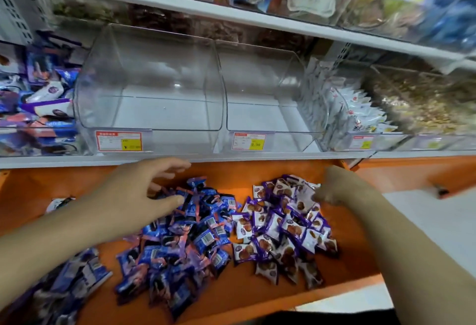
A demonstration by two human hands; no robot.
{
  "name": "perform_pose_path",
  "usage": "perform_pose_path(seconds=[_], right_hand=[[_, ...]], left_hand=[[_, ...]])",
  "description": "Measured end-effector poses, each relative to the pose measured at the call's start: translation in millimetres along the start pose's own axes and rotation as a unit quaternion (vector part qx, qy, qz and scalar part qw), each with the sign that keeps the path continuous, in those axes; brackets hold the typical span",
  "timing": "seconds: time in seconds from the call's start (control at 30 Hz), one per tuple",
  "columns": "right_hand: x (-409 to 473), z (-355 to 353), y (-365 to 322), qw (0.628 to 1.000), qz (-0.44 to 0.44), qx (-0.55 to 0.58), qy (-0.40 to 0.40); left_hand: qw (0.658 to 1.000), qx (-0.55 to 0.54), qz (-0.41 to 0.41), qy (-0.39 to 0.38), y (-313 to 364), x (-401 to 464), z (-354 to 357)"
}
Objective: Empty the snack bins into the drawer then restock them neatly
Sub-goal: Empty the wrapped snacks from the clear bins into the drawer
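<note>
The 2 clear bins (152, 85) on the shelf stand empty and both snack heaps lie in the orange drawer (257, 296), so I'd say restocking is about to start. The left hand (144, 185) hovers, fingers spread and released, over the blue packets (180, 242); the right hand (332, 188) curls down onto the purple-and-white packets (283, 224), though whether it grips any I cannot tell. Next, each needs a handful lifted to its bin.

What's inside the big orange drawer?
The orange drawer holds two heaps: blue snack packets and purple-and-white snack packets. Both hands, left and right, reach in. Whatever lies beneath the heaps is covered.
</note>
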State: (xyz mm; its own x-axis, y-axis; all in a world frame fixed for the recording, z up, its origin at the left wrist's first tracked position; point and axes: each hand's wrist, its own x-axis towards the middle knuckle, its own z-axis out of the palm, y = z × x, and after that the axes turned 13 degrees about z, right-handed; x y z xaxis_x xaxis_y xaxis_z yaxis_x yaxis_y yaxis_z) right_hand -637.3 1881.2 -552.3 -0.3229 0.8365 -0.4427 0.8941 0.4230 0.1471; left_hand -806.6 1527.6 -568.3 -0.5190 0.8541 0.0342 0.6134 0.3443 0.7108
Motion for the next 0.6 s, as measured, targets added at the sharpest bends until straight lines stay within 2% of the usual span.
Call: perform_pose_path(seconds=[0.07,0.13,0.23,0.3,0.43,0.6], right_hand=[[-3,-4,-4,0.999,-0.021,0.025,0.01],[-20,-8,-22,0.994,-0.097,0.055,0.012],[-59,-15,-57,0.958,-0.261,0.103,-0.06],[-79,-16,-79,0.927,-0.339,0.125,-0.102],[-112,-15,-116,0.897,-0.41,0.141,-0.089],[-149,-15,-159,0.858,-0.47,0.199,-0.052]], left_hand=[[1.0,0.017,0.014,0.005,5,-1,-8],[1.0,0.015,0.023,0.014,8,-2,-14],[0.999,0.017,0.032,0.022,8,-4,-24],[0.999,0.014,0.028,0.026,6,-8,-33],[0.998,0.014,0.03,0.058,-3,-21,-60],[0.991,0.064,0.018,0.116,-31,-48,-125]])
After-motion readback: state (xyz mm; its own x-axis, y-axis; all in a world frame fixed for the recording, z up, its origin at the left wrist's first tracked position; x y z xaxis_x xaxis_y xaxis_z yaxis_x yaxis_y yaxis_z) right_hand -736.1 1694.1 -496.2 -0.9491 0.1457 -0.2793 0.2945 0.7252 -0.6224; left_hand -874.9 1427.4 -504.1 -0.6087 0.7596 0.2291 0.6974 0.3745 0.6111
